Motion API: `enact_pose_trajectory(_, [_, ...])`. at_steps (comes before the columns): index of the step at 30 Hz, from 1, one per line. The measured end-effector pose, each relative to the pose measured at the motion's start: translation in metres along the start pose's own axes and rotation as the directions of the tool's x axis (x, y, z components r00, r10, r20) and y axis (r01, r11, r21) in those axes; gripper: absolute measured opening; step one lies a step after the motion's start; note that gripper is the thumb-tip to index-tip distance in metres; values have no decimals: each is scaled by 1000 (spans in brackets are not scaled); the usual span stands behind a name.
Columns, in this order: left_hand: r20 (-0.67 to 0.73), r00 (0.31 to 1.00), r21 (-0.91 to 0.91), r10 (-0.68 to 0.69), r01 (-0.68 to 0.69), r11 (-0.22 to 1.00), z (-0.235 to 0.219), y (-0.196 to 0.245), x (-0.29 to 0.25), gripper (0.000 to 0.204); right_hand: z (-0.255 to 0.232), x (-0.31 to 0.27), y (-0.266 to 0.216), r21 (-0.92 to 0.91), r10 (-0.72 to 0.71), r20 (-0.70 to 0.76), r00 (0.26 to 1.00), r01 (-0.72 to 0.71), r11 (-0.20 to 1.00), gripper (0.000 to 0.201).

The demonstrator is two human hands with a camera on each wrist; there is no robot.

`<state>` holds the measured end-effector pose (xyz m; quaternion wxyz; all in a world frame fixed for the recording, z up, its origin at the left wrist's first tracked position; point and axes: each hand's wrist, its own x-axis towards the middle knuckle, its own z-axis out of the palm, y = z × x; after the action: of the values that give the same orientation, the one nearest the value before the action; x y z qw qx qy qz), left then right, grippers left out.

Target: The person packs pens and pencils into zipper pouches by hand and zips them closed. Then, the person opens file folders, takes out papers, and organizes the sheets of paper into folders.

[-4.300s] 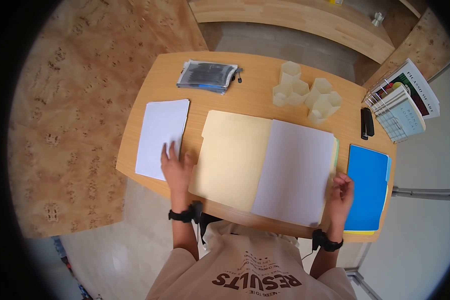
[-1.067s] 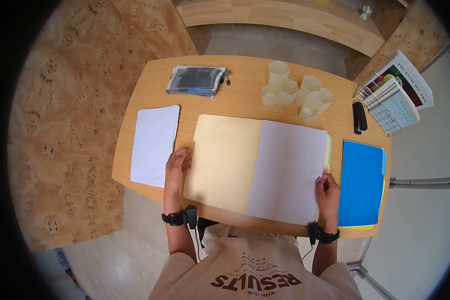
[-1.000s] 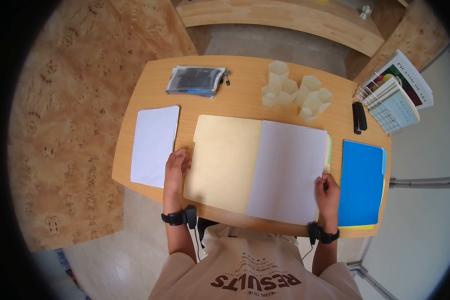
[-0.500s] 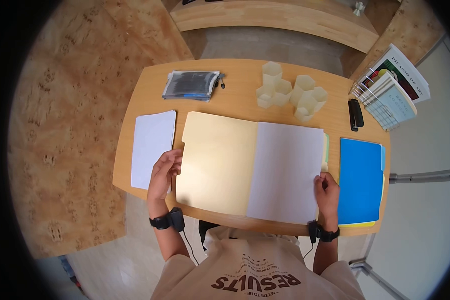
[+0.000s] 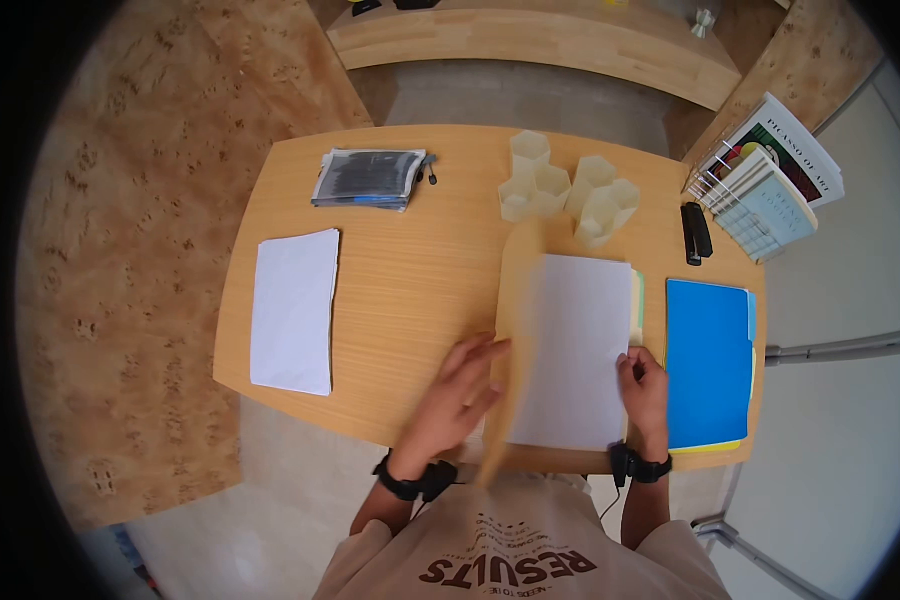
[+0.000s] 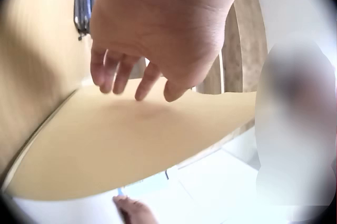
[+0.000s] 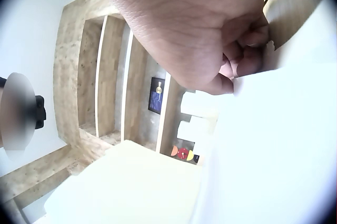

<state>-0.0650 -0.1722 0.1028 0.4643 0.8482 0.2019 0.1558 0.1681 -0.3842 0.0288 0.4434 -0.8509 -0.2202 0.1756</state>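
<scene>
At the far left of the wooden table [image 5: 400,280] I see a stack of white paper [image 5: 295,312], with a dark pouch [image 5: 368,178] behind it. The left hand [image 5: 442,405] has its fingers loosely straight and apart, right at the upright cover of the cream folder [image 5: 520,310], which sits mid-table near the person. Pale hexagonal holders [image 5: 555,190] stand beyond. On the folder lies a white sheet [image 5: 575,350], its right edge pinched by the right hand [image 5: 646,395]. Next come a black stapler [image 5: 697,233], a blue folder [image 5: 708,365] and racked books [image 5: 770,205].
</scene>
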Motion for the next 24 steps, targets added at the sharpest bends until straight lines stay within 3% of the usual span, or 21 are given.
enact_pose_trajectory(2, [10,998,-53,-69,70,996,26,-5,-2,48,1,0,8,0,15,5,1000,-15,1000,11])
enact_pose_trajectory(4, [-27,999,259,23,-16,966,44,-17,-2,49,6,3,29,163,-30,6,1000,29,986,10])
enact_pose_trajectory(7, [-33,999,280,4,6,960,57,-28,-9,51,-5,0,11,183,9,71,997,-22,983,11])
enact_pose_trajectory(11, [-41,999,343,-18,31,939,64,-36,-13,51,-7,5,32,216,-19,105,994,-5,976,14])
enact_pose_trajectory(13, [-44,999,332,-20,34,943,64,-35,-12,51,-14,5,25,458,26,185,982,-109,882,17])
enact_pose_trajectory(16, [-43,999,312,-25,37,949,62,-32,-12,50,-26,3,22,510,147,127,981,-192,838,19])
enact_pose_trajectory(17, [-40,999,306,-28,39,951,61,-32,-12,50,-26,1,24,508,152,121,981,-192,839,19])
enact_pose_trajectory(19, [-30,999,292,-33,41,955,59,-31,-11,50,-25,-5,30,243,59,-2,998,-57,968,19])
enact_pose_trajectory(24, [-15,999,213,-43,45,976,57,-29,-9,49,-15,-14,14,35,-21,-54,998,23,999,18])
